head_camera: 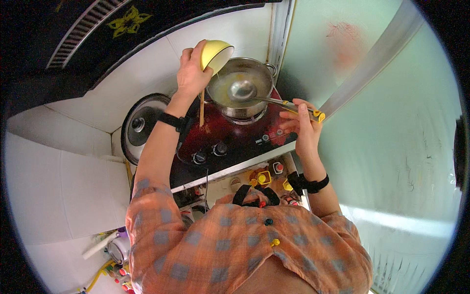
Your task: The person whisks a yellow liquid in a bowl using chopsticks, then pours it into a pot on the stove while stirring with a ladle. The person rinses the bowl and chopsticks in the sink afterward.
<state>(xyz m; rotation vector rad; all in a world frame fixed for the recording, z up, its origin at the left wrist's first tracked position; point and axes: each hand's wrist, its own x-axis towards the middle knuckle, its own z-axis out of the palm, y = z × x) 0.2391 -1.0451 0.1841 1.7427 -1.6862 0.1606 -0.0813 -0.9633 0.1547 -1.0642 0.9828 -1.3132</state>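
Observation:
My left hand (193, 70) holds a yellow bowl (213, 49) with a white inside, tilted over the left rim of a steel pot (235, 112). A thin trickle hangs from the bowl's lip. The pot stands on the gas stove and holds cloudy liquid with yellowish bits. A steel ladle (242, 90) has its bowl in the pot. My right hand (304, 119) holds the ladle's handle near its yellow-trimmed end. Below my left hand, wooden chopsticks (202, 110) show in part; whether that hand grips them I cannot tell.
The dark red glass stovetop (238, 141) has two knobs at its front. A glass pot lid (137, 125) leans against the tiled wall at the left. A frosted glass panel (385, 147) rises close on the right, and a dark range hood (84, 47) hangs upper left. Bottles stand below the counter.

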